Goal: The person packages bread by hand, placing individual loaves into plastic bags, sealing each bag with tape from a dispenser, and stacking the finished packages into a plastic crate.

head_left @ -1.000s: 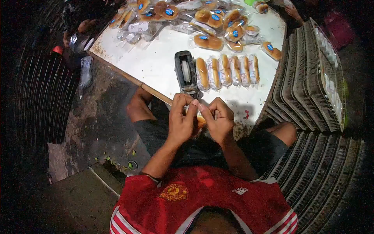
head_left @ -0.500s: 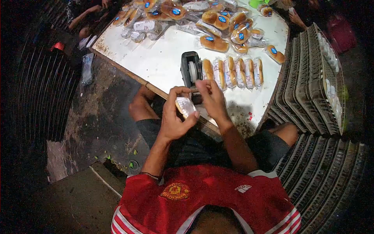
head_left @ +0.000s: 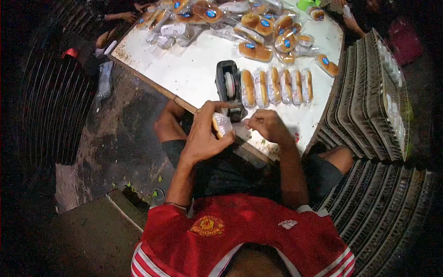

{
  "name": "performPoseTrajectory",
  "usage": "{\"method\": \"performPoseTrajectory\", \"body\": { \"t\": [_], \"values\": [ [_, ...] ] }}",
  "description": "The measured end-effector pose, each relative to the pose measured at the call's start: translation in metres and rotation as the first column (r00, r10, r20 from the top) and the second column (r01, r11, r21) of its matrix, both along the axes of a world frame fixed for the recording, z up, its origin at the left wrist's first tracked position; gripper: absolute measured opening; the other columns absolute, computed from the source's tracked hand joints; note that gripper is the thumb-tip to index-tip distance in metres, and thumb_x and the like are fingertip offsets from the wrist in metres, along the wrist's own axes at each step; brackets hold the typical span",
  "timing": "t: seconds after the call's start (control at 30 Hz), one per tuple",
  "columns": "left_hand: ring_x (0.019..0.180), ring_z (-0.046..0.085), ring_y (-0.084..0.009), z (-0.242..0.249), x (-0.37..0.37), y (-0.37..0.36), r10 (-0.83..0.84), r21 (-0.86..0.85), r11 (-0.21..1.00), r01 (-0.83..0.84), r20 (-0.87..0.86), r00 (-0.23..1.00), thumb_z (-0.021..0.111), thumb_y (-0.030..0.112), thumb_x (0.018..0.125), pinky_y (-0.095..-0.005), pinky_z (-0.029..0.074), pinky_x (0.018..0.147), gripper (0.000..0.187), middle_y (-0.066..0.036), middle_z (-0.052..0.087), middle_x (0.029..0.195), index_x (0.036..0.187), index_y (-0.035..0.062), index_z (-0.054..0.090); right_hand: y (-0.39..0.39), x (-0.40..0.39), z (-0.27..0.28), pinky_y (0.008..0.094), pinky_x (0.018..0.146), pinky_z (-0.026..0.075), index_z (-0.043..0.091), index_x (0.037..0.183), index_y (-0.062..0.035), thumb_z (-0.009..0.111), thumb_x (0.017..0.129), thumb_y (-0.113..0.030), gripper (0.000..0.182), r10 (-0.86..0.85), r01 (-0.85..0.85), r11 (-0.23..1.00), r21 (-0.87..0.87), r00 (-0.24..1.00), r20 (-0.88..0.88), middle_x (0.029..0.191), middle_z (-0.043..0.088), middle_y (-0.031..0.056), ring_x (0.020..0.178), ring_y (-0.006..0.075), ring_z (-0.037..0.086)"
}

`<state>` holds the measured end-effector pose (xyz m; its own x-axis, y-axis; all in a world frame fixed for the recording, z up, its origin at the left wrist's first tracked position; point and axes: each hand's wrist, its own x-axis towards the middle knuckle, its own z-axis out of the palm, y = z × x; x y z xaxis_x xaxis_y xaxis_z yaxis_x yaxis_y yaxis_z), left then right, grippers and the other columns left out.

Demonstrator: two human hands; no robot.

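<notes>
My left hand [head_left: 206,133] is closed around a plastic-wrapped bread roll [head_left: 222,125], just over the table's near edge. A black tape dispenser [head_left: 227,83] with a white roll of tape stands right beyond it; the left fingertips overlap its front end. To the right of the dispenser's front, my right hand [head_left: 268,126] is closed in a pinch, low over the table; I cannot tell what is between its fingers. Several wrapped bread rolls [head_left: 274,86] lie in a row just right of the dispenser.
Many bagged buns [head_left: 256,24] with blue labels are heaped at the far side of the white table [head_left: 184,69]. Stacked plastic crates [head_left: 353,99] stand close on the right. Other people's hands [head_left: 127,17] show at the far left and far right. Small red scraps [head_left: 296,137] lie near the right edge.
My right hand has moved right and towards me, away from the dispenser and the left hand. My left hand has turned the wrapped roll more upright.
</notes>
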<state>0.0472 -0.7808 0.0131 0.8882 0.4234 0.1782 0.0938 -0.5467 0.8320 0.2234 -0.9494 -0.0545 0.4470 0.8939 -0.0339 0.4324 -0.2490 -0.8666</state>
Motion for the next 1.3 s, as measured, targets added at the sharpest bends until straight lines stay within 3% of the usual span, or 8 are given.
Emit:
{"method": "performPoseTrajectory", "body": {
  "t": [0.2,0.37,0.5,0.67,0.77,0.87,1.0,1.3],
  "values": [
    [0.113,0.056,-0.0376,0.0,0.011,-0.018,-0.212,-0.054,0.977,0.208,-0.069,0.975,0.076,0.024,0.066,-0.0443,0.043,0.097,0.066,-0.021,0.059,0.117,0.123,0.0013,0.052,-0.005,-0.013,0.102,0.0321,0.061,0.044,0.067,0.069,-0.0012,0.076,0.086,-0.018,0.025,0.331,-0.331,0.937,0.11,0.943,0.014,0.067,0.06,0.0065,0.062,0.0167,0.057],
    [0.104,0.056,-0.023,0.01,0.019,-0.041,-0.295,-0.537,0.767,0.352,0.193,0.936,0.067,0.037,0.081,-0.0348,0.043,0.094,0.058,-0.013,0.057,0.11,0.122,0.0003,0.052,-0.019,-0.001,0.019,0.031,0.077,0.048,0.053,0.115,0.0009,0.073,0.069,-0.076,0.092,0.194,-0.164,0.971,0.175,0.966,-0.168,0.099,0.054,0.0036,0.087,0.0144,0.054],
    [0.104,0.051,-0.0197,-0.002,0.031,-0.066,-0.068,-0.771,0.453,0.447,0.471,0.88,0.044,0.046,0.097,-0.032,0.039,0.095,0.059,-0.012,0.052,0.109,0.131,-0.0017,0.046,-0.036,-0.017,0.026,0.0306,0.084,0.049,0.054,0.13,0.0013,0.076,0.078,-0.061,0.084,0.184,-0.072,0.972,0.225,0.827,-0.532,0.104,0.06,0.0045,0.095,0.0156,0.058],
    [0.119,0.052,-0.0225,-0.016,0.075,-0.053,0.255,-0.552,0.829,-0.094,0.223,0.941,0.042,0.037,0.104,-0.0362,0.041,0.102,0.051,-0.014,0.053,0.133,0.136,-0.0013,0.048,-0.052,0.038,0.036,0.0322,0.085,0.053,0.065,0.118,-0.0029,0.068,0.094,-0.031,0.037,-0.34,0.576,0.804,0.146,0.648,-0.682,0.106,0.068,0.0075,0.095,0.0165,0.063],
    [0.117,0.052,-0.0221,-0.044,0.096,-0.049,0.283,-0.599,0.784,-0.164,0.11,0.953,0.055,0.033,0.101,-0.0355,0.043,0.1,0.049,-0.014,0.055,0.13,0.139,0.0028,0.048,-0.056,0.113,0.008,0.0363,0.083,0.05,0.054,0.12,0.0025,0.066,0.096,-0.03,0.042,-0.797,0.778,0.469,0.418,0.576,-0.178,0.108,0.063,0.0154,0.096,0.0217,0.061],
    [0.118,0.052,-0.0266,-0.067,0.117,-0.054,0.321,-0.603,0.759,-0.248,0.014,0.947,0.066,0.033,0.094,-0.0369,0.042,0.101,0.059,-0.019,0.052,0.131,0.138,-0.0022,0.047,-0.076,0.172,-0.024,0.0448,0.084,0.05,0.054,0.12,0.0018,0.071,0.089,-0.025,0.044,-0.846,0.688,0.419,0.592,0.061,0.529,0.106,0.06,0.02,0.094,0.0345,0.063],
    [0.126,0.045,-0.0362,-0.071,0.151,-0.065,0.372,-0.497,0.791,-0.356,-0.071,0.926,0.074,0.037,0.086,-0.0429,0.033,0.11,0.081,-0.028,0.046,0.134,0.14,-0.0116,0.039,-0.092,0.197,-0.039,0.0506,0.094,0.048,0.046,0.136,-0.0028,0.074,0.082,-0.042,0.072,-0.65,0.78,0.606,-0.156,0.598,0.469,0.125,0.052,0.0265,0.118,0.0435,0.054],
    [0.132,0.037,-0.0451,-0.103,0.204,-0.048,0.362,-0.059,0.902,-0.429,-0.44,0.822,0.081,0.054,0.069,-0.0509,0.033,0.11,0.102,-0.034,0.035,0.141,0.139,-0.009,0.042,-0.07,0.208,-0.011,0.0601,0.114,0.03,0.023,0.155,-0.0083,0.082,0.058,-0.062,0.125,-0.464,0.628,0.614,-0.478,0.777,0.425,0.158,0.01,0.0333,0.142,0.0576,0.02]
  ]
}}
